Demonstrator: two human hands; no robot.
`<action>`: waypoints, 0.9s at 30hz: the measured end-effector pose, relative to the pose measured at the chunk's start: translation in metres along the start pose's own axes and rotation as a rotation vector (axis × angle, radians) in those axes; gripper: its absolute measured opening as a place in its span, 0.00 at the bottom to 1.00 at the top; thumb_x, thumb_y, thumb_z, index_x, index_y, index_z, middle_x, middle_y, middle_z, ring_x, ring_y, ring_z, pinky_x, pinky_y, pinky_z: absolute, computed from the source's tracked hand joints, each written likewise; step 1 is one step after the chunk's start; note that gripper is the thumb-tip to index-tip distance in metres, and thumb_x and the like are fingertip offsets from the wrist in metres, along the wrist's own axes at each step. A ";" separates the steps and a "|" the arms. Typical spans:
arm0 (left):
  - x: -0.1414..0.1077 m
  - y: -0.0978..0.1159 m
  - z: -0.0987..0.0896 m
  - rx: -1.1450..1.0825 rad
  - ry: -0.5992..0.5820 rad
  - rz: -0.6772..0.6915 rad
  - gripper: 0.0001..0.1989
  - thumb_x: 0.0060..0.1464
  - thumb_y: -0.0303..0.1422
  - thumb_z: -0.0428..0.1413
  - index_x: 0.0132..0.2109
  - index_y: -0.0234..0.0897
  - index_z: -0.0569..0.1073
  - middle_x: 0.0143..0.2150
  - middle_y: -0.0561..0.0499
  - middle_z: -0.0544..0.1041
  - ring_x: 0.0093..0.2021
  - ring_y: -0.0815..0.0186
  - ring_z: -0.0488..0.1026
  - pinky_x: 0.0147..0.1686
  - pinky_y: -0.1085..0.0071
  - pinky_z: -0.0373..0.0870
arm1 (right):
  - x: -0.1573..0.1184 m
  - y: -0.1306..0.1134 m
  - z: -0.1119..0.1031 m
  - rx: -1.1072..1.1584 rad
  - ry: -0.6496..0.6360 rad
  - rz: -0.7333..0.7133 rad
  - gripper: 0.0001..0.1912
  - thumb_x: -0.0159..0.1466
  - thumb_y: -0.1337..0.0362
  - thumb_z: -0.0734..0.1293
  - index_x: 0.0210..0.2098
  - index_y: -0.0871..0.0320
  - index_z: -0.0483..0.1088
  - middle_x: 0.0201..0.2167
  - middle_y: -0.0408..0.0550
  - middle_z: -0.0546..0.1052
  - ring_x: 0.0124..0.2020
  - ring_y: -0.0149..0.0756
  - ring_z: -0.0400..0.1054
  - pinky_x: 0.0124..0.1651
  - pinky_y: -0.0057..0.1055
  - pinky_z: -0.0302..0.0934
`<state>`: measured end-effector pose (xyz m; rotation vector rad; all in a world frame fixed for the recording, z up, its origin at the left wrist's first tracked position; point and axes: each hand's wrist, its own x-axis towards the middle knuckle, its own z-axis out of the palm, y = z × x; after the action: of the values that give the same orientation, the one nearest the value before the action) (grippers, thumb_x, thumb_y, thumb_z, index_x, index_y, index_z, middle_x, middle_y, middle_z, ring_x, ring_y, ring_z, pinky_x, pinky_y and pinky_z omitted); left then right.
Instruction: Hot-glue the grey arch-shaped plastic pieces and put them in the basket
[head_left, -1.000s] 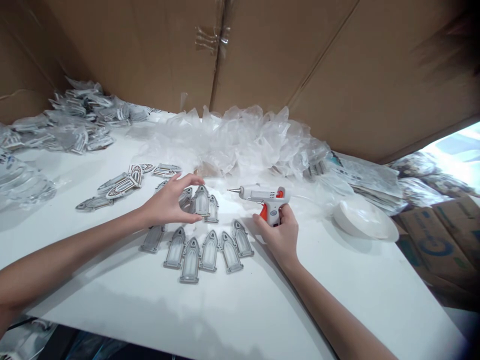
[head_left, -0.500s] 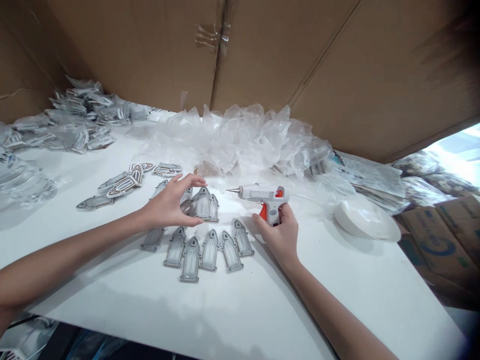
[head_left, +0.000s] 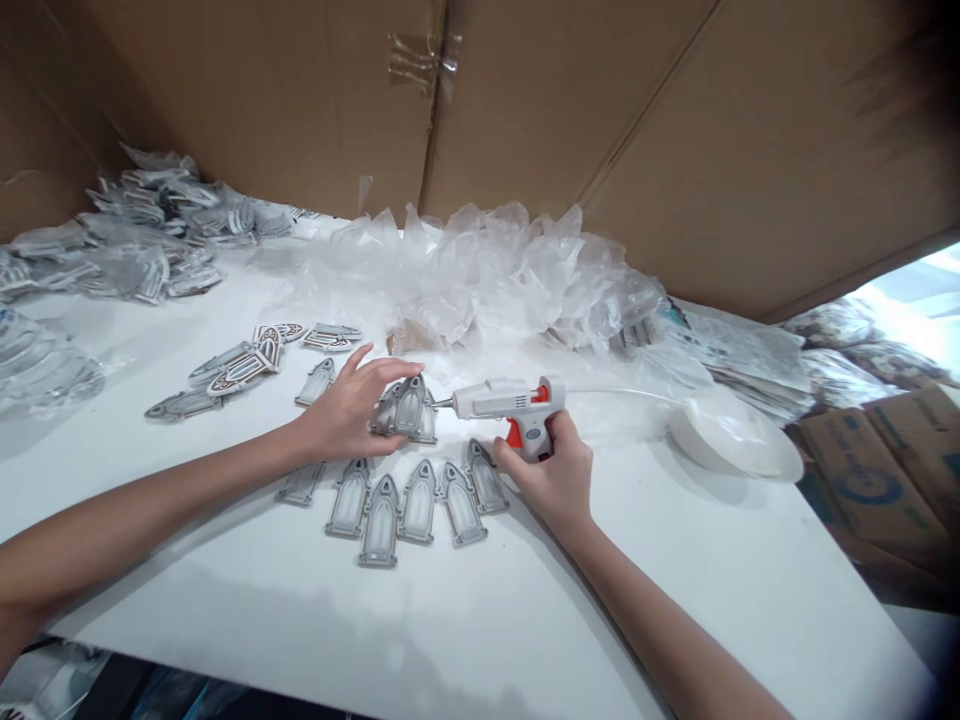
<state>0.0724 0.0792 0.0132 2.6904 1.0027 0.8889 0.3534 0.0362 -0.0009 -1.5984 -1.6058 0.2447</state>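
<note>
My left hand [head_left: 351,408] pinches a small grey arched window-shaped piece [head_left: 410,408] by its top and bottom, thumb below and fingers above. Other pieces partly show behind it, between the fingers. In my right hand [head_left: 559,475] is a white hot glue gun [head_left: 501,400] with an orange trigger, held by its handle. Its metal nozzle points left and reaches the right side of the pinched piece; whether the tip touches cannot be made out. Several similar arched pieces [head_left: 416,500] lie in a row on the white table nearer to me.
More arched pieces [head_left: 244,370] overlap at the left. Behind are a heap of bagged pieces [head_left: 165,215] and crumpled clear plastic bags [head_left: 495,270] against a cardboard wall [head_left: 300,100]. A white bowl [head_left: 731,440] sits right, near the gun's cord. Boxes [head_left: 877,480] stand beyond the table's right edge.
The glue gun has moved left, bringing its nozzle up to the arched piece. My left hand has shifted slightly right and closed on that piece, which now sits tilted in the fingers.
</note>
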 end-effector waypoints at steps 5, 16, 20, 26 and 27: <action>-0.003 0.000 0.005 -0.036 0.056 0.049 0.35 0.50 0.32 0.60 0.61 0.41 0.52 0.61 0.41 0.69 0.63 0.60 0.67 0.70 0.49 0.42 | -0.006 0.004 0.003 -0.150 0.016 -0.149 0.17 0.51 0.53 0.68 0.30 0.57 0.58 0.17 0.36 0.61 0.17 0.23 0.53 0.21 0.23 0.50; -0.006 -0.002 0.010 -0.052 0.053 0.022 0.36 0.49 0.34 0.61 0.61 0.41 0.53 0.61 0.41 0.69 0.62 0.60 0.67 0.70 0.49 0.43 | -0.008 0.008 0.007 -0.272 0.054 -0.330 0.16 0.54 0.56 0.67 0.30 0.57 0.56 0.15 0.34 0.59 0.15 0.23 0.53 0.20 0.22 0.48; -0.006 -0.001 0.009 -0.053 0.046 0.014 0.35 0.49 0.33 0.61 0.61 0.41 0.53 0.61 0.42 0.69 0.62 0.61 0.67 0.71 0.52 0.43 | -0.007 0.007 0.007 -0.269 0.022 -0.282 0.15 0.53 0.55 0.66 0.30 0.56 0.57 0.15 0.35 0.59 0.15 0.24 0.53 0.20 0.22 0.49; -0.006 -0.001 0.009 -0.044 0.036 0.008 0.34 0.50 0.33 0.60 0.61 0.41 0.53 0.62 0.43 0.68 0.63 0.61 0.66 0.71 0.52 0.42 | -0.007 0.006 0.006 -0.253 0.015 -0.303 0.15 0.54 0.56 0.66 0.31 0.56 0.57 0.15 0.34 0.59 0.15 0.24 0.53 0.21 0.22 0.49; -0.007 -0.001 0.009 -0.043 0.034 0.007 0.34 0.50 0.33 0.60 0.61 0.41 0.53 0.62 0.43 0.68 0.63 0.61 0.66 0.71 0.52 0.42 | -0.007 0.006 0.005 -0.252 0.016 -0.309 0.15 0.54 0.56 0.66 0.31 0.56 0.57 0.15 0.34 0.59 0.15 0.23 0.53 0.21 0.22 0.49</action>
<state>0.0729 0.0764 0.0027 2.6536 0.9700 0.9489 0.3534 0.0329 -0.0114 -1.5002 -1.9016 -0.1385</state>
